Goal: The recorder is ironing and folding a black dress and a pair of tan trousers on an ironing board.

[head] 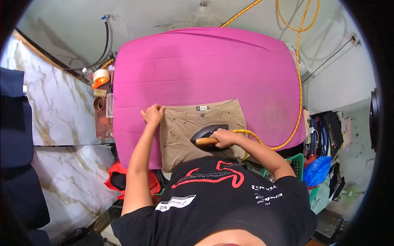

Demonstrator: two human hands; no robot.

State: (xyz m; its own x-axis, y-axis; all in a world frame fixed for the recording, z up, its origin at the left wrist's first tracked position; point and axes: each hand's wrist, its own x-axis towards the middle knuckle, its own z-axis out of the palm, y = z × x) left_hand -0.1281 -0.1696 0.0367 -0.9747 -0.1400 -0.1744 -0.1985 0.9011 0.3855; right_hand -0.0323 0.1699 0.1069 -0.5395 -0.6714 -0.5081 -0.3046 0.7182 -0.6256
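Observation:
Khaki trousers [181,132] lie on a pink cloth-covered ironing table [203,70], waistband towards the far side, the lower part hanging over the near edge by my body. My left hand [153,114] pinches the waistband's left corner between thumb and fingers. In my right hand [224,138] is the wooden handle of a dark clothes iron [212,130], which rests on the front of the trousers, pointing left. A yellow cord [252,135] runs from the iron to the right. The iron's soleplate is hidden beneath it.
The yellow cord loops up past the table's right side. Tape rolls [101,77] and small containers stand at the left edge. A green basket [298,166], a blue plastic bag [317,170] and stacked clothes [320,135] are at right; a red bag [117,173] is low left.

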